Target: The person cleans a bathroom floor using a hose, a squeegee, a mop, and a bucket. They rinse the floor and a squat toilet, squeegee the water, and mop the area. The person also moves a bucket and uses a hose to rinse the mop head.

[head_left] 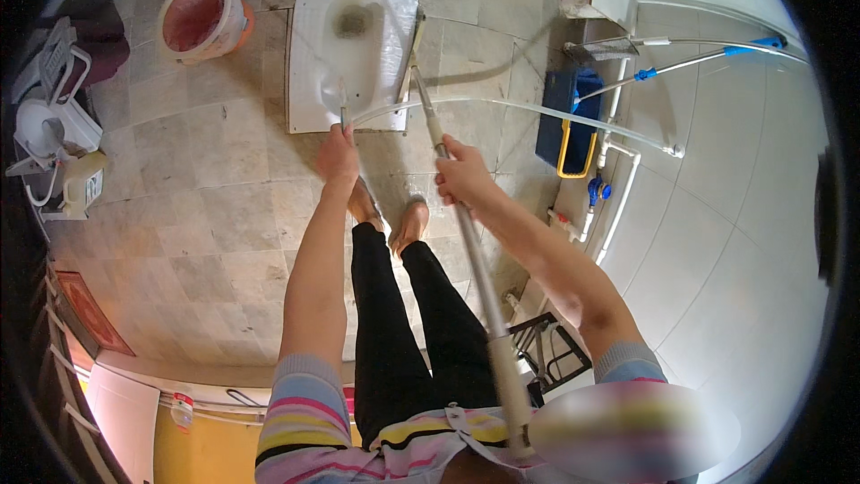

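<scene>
My left hand [339,158] is closed on the end of a pale, see-through hose [502,102], just over the near edge of a white squat toilet [307,54]. A thin streak, perhaps water, shows above the fingers. From there the hose arcs right toward the wall. My right hand [464,175] wraps round the long metal pole [477,255] of a floor cleaning tool, which slants up past my body. Its narrow head [412,54] lies along the toilet's right edge; I cannot tell whether it is a brush or a squeegee.
A white and orange bucket [202,22] stands at the far left. A blue mop bucket [557,116] with a yellow handle sits by the right wall, near a blue and silver mop pole [694,64] and white pipes [620,206]. A jug [82,184] is at the left.
</scene>
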A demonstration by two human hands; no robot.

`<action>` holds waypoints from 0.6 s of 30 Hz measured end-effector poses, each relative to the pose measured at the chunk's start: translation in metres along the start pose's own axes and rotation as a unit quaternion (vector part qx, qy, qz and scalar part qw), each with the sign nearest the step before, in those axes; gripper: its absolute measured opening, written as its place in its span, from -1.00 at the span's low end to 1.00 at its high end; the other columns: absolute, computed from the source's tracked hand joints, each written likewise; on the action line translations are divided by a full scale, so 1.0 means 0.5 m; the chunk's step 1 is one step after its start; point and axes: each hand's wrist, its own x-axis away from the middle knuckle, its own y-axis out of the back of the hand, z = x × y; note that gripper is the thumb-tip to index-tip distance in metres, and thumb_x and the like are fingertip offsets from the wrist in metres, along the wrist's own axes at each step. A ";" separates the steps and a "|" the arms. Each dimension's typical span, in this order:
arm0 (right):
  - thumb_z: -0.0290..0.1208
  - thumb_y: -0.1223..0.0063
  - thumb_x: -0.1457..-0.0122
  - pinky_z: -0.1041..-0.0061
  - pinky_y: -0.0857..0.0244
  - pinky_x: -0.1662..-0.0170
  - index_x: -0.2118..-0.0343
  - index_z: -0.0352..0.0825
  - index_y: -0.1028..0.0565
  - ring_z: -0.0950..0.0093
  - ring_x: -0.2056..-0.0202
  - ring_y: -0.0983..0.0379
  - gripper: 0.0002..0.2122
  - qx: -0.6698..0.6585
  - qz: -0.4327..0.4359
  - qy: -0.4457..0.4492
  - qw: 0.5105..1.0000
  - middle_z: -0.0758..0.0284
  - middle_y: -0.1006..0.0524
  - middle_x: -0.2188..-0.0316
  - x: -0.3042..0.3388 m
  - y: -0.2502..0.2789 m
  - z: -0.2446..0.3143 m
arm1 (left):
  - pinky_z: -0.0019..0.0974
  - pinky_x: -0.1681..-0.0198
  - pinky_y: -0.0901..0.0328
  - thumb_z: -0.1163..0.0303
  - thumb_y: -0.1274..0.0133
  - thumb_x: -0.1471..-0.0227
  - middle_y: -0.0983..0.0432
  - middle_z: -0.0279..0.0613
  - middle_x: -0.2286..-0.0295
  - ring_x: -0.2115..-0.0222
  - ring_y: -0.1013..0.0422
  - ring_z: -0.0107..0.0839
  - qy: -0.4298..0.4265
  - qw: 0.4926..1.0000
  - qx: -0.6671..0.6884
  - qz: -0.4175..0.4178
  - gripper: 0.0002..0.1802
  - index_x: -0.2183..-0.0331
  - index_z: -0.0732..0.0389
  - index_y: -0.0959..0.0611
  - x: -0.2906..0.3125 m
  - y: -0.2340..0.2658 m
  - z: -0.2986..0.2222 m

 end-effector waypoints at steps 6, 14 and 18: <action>-0.50 0.09 -0.16 0.71 -0.03 0.77 -0.21 -0.18 -0.13 0.71 0.75 -0.14 -0.48 -0.032 -0.010 -0.018 0.999 0.37 -0.33 0.64 0.013 0.202 -0.047 | 0.03 0.33 -0.27 0.03 0.30 -0.18 -0.51 0.06 0.49 0.41 -0.43 0.09 -0.026 0.998 0.026 -0.045 -0.59 0.26 0.20 -0.41 -0.016 0.029 -0.030; -0.47 0.14 -0.21 0.86 -0.04 0.78 0.09 -0.14 -0.23 0.79 0.72 -0.11 -0.78 -0.420 0.019 -0.073 0.904 0.43 -0.25 0.61 -0.116 0.504 -0.077 | -0.10 0.42 -0.31 0.09 0.32 -0.21 -0.52 -0.13 0.59 0.51 -0.47 -0.11 -0.073 0.984 0.165 0.006 -0.59 0.33 0.25 -0.43 0.048 0.052 -0.161; -0.50 0.18 -0.21 0.86 -0.01 0.79 0.23 -0.17 -0.25 0.80 0.74 -0.08 -0.89 -0.291 -0.052 -0.041 0.955 0.45 -0.22 0.63 -0.130 0.573 -0.008 | -0.12 0.43 -0.31 0.09 0.31 -0.21 -0.53 -0.15 0.60 0.52 -0.48 -0.12 -0.085 0.977 0.193 0.017 -0.60 0.34 0.24 -0.43 0.101 0.043 -0.203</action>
